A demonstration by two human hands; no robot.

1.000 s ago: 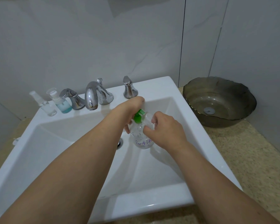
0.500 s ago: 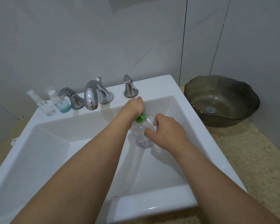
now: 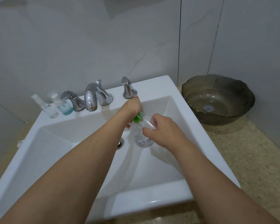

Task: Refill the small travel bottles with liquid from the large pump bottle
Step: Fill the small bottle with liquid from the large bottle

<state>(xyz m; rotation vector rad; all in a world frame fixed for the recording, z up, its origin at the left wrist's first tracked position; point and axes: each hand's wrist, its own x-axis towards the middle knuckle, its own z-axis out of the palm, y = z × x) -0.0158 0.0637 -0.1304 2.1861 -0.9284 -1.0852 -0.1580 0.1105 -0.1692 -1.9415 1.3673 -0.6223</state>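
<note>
- Large clear pump bottle with green pump head (image 3: 141,135) stands in the white sink basin (image 3: 152,206), between both hands
- Left hand (image 3: 131,106) curls over the pump top
- Right hand (image 3: 162,129) pinches a small clear travel bottle (image 3: 148,123) tilted at the nozzle

A bathroom: white sink (image 3: 171,88), chrome faucet (image 3: 91,98), tiled wall (image 3: 87,46)

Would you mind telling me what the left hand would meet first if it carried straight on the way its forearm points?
Probably the chrome right tap handle on the white sink's back ledge, just beyond the left hand; depth is unclear.
</note>
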